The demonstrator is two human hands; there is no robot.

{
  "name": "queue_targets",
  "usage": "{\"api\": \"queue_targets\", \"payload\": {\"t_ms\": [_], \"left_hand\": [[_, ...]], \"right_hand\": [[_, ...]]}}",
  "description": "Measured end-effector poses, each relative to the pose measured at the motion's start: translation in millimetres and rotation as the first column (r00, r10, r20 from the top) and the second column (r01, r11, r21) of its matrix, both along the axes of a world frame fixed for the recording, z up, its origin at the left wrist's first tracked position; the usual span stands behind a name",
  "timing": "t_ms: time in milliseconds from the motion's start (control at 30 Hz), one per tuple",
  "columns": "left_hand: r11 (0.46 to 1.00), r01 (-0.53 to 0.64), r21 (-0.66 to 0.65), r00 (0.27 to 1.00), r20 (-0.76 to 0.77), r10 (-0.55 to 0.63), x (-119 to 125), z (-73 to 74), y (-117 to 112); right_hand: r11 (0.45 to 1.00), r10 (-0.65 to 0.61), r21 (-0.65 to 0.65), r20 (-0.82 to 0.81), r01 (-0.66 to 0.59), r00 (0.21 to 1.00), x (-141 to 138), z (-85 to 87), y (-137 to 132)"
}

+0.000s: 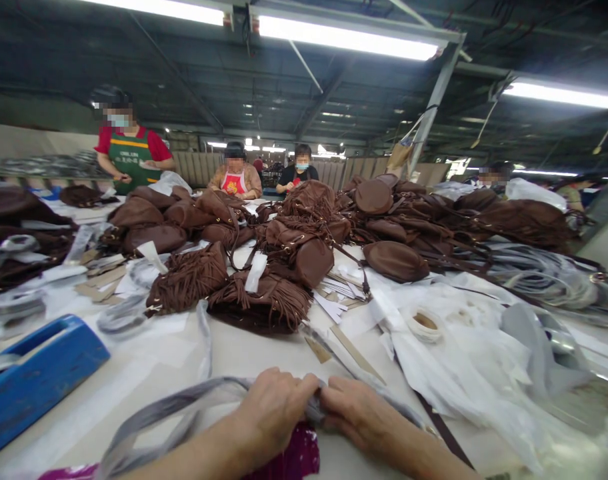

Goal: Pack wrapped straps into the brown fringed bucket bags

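Observation:
My left hand (273,408) and my right hand (357,412) are close together at the bottom middle of the head view. Both have their fingers closed around a long strap wrapped in greyish plastic film (179,399). From my left hand it loops out to the left and back toward me, and part of it runs off to the right behind my right hand. Under my hands lies something shiny and purple (298,453), mostly hidden by my wrists. A dark brown strap (447,427) stretches over the table to the right of my right hand.
Brown fringed bags (264,300) are heaped across the table. A blue tape dispenser (44,380) stands at left; white plastic sheeting (459,353) with a tape roll (427,323) spreads at right. Co-workers, one in a green apron (129,159), are beyond the heap.

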State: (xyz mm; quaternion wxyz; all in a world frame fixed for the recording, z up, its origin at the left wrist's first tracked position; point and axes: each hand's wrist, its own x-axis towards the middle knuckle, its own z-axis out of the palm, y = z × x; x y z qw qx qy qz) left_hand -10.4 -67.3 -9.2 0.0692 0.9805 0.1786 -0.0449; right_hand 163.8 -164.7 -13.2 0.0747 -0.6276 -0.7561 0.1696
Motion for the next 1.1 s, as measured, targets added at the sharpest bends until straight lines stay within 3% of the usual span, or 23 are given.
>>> {"api": "queue_targets", "payload": {"t_ms": [167, 300, 367, 400, 467, 567, 667, 767, 867, 933, 1000, 1100], "left_hand": [[0.977, 0.167, 0.135, 0.985, 0.025, -0.172, -8.7, 10.7, 22.2], [0.862, 0.436, 0.259, 0.886, 0.043, -0.461, 0.7, 13.1, 30.7], [0.817, 0.520, 0.249, 0.842, 0.014, -0.540, 7.9, 15.1, 33.4], [0.822, 0.526, 0.221, 0.842, 0.006, -0.540, 11.7, 15.7, 33.1], [0.873, 0.464, 0.148, 0.883, -0.005, -0.469, 19.1, 14.5, 26.7], [0.968, 0.241, 0.075, 0.971, -0.026, -0.240, 28.1, 4.8, 3.8], [0.996, 0.074, 0.045, 0.997, -0.022, -0.073, 29.7, -8.1, -18.2], [1.000, 0.020, 0.019, 0.999, 0.033, -0.020, 21.2, -9.0, -18.5], [0.993, 0.117, -0.015, 0.993, 0.032, -0.116, 9.9, 4.1, -2.6], [0.981, 0.191, -0.020, 0.982, -0.008, -0.191, 6.3, 11.8, 3.1], [0.986, 0.164, -0.020, 0.986, -0.026, -0.165, 7.6, 12.4, -2.1], [0.998, 0.001, -0.064, 1.000, -0.016, -0.002, 14.9, -0.4, -24.0]], "right_hand": [[0.983, 0.179, 0.023, 0.049, -0.181, 0.983, 20.7, 2.8, -0.9], [0.961, 0.276, 0.016, 0.037, -0.276, 0.961, 28.4, 4.3, 3.6], [0.951, 0.308, 0.013, 0.040, -0.309, 0.951, 32.1, 7.0, 6.2], [0.951, 0.308, 0.013, 0.055, -0.310, 0.950, 33.3, 8.4, 7.0], [0.966, 0.258, 0.004, 0.122, -0.260, 0.959, 32.7, 10.0, 6.6], [0.999, 0.034, -0.010, 0.161, -0.032, 0.986, 21.0, 5.1, -0.1], [0.985, -0.168, -0.017, 0.070, 0.169, 0.983, 5.6, -9.1, -8.2], [0.994, -0.105, 0.044, 0.031, 0.104, 0.994, 4.4, -21.1, -9.9], [0.988, 0.133, 0.079, 0.039, -0.135, 0.990, 17.1, -17.8, -6.0], [0.972, 0.225, 0.060, 0.051, -0.228, 0.973, 23.5, -8.7, -3.5], [0.980, 0.194, 0.036, 0.058, -0.197, 0.979, 22.3, 0.4, -3.4], [1.000, 0.010, -0.013, 0.036, -0.010, 0.999, 7.4, 4.5, -8.4]]}}
